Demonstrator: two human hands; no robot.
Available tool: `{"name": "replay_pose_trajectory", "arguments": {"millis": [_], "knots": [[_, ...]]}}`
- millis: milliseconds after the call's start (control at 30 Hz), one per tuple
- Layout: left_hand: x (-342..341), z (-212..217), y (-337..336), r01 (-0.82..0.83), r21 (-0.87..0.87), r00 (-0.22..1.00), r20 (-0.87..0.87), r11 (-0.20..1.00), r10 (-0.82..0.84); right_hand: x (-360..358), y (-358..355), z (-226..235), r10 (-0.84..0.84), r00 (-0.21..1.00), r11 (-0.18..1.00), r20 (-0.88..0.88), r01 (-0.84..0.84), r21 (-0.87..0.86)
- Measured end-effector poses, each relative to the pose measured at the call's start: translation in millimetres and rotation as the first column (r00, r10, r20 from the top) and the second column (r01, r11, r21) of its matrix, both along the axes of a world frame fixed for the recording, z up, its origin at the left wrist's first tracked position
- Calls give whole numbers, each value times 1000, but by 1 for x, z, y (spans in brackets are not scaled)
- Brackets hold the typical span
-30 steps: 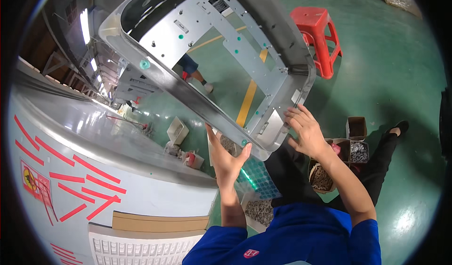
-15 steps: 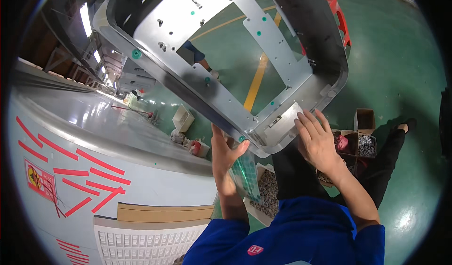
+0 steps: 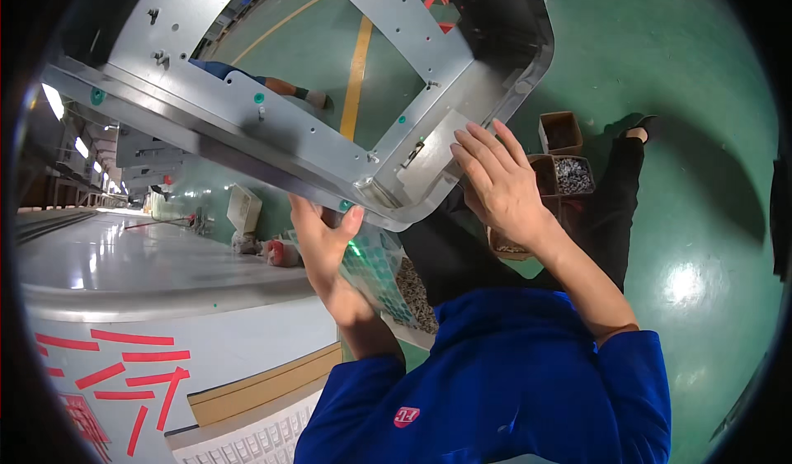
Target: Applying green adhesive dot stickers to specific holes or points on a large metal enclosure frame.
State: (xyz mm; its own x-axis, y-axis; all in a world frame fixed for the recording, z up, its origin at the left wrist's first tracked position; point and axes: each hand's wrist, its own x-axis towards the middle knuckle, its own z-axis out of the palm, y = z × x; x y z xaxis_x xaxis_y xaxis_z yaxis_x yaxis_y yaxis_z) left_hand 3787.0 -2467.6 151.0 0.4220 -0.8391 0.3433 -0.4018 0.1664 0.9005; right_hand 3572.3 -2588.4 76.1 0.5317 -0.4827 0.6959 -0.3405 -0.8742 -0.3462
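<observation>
Metal frame (image 3: 305,141) fwd of L hand (image 3: 326,249) (pinching rim (image 3: 386,216)) & R hand (image 3: 507,190) (spread, touching).

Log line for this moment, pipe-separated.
left hand: holds rectangular grey metal frame, lower edge | right hand: open, fingers over frame's near end

Glare on the green floor (image 3: 685,365), shadow alongside, black fisheye rim, curved edges.

Cardboard boxes (image 3: 563,126) on floor (image 3: 627,51) (glossy green)
</observation>
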Motion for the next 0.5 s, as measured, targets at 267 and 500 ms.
{"name": "replay_pose_trajectory", "arguments": {"millis": [267, 500], "knots": [[-9, 12, -4, -143, 92, 976, 177, 985, 125, 3, -10, 13, -25, 1000, 999, 6, 25, -36], [-51, 25, -22, -211, 34, 879, 444, 977, 174, -16, -38, 11, -81, 997, 991, -12, 80, -103]]}}
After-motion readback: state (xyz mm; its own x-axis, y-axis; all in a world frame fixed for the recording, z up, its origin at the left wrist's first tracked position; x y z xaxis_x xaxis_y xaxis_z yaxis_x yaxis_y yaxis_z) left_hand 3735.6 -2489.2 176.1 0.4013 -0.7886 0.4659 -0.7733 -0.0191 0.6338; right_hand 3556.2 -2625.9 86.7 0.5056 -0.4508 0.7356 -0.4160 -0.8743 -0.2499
